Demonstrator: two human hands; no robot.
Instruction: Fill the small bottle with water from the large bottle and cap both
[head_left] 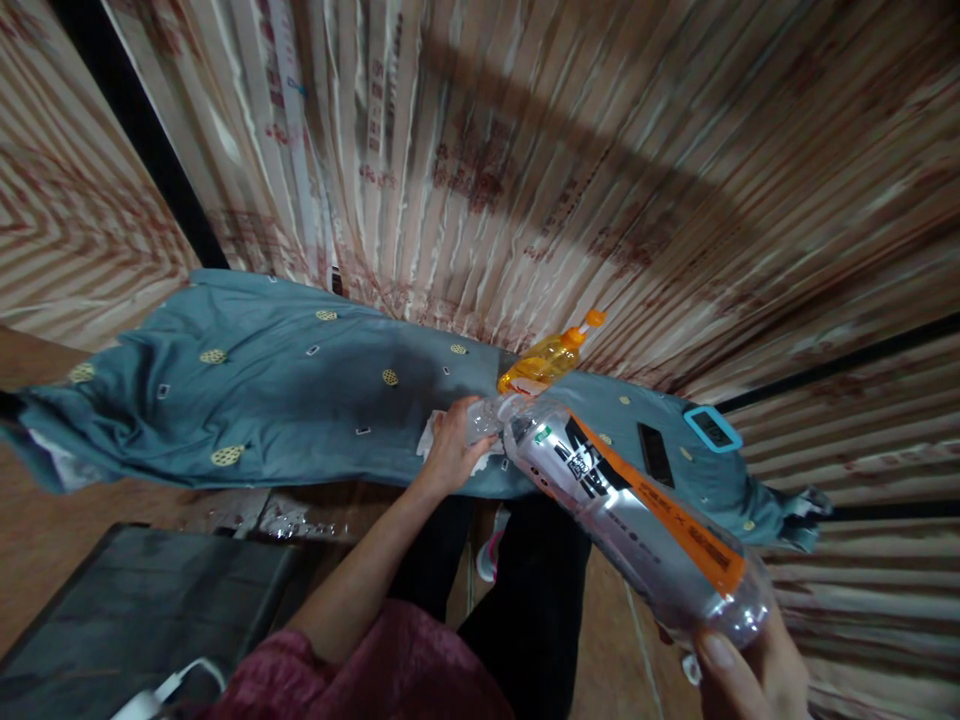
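My right hand (754, 675) grips the base of a large clear plastic bottle (615, 510) with a silver, black and orange label. The bottle slants down to the left, its neck meeting the rim of a small clear cup (481, 420). Around that cup my left hand (447, 450) is closed, low over the table. A crumpled white tissue (426, 437) lies under the left hand. Just behind the cup stands a pump bottle (544, 362) of orange-yellow liquid. Whether liquid is flowing between bottle and cup I cannot tell.
A blue-green cloth with pineapple prints (300, 400) covers the narrow table. To the right lie a dark phone (655, 454) and a blue-framed digital display (712, 429). Pleated curtains (480, 150) hang behind. A dark flat-topped box (142, 600) with a white cable (187, 675) stands at lower left.
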